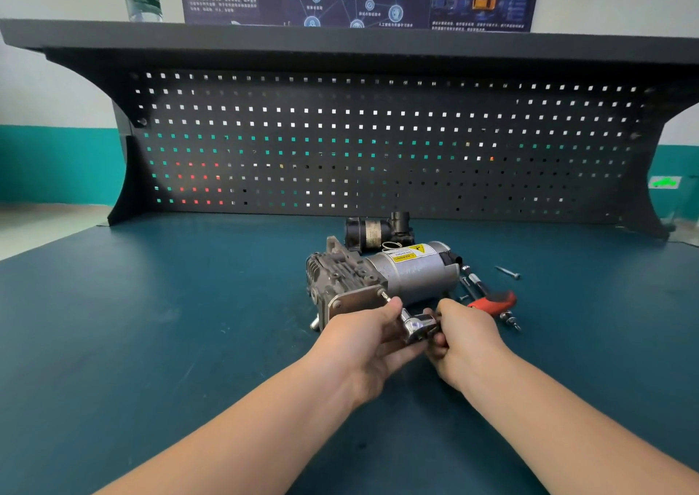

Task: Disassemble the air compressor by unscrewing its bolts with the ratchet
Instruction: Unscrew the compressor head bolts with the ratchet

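Observation:
The air compressor (382, 275) lies on its side mid-bench, a silver motor cylinder with a yellow warning label and a grey finned head at its left end. A chrome ratchet (416, 326) is held just in front of it, its bit tip (385, 297) touching the near end plate. My left hand (368, 333) grips the ratchet's head and shaft. Around the ratchet's handle end, my right hand (463, 337) is closed; the handle itself is hidden in the fist.
A black cylindrical part (376, 231) lies behind the compressor. To its right are a red-handled driver (491, 301), a loose long screw (508, 272) and small bits (510, 320). A dark pegboard (378, 142) with a shelf stands at the back of the blue-green bench (170, 324).

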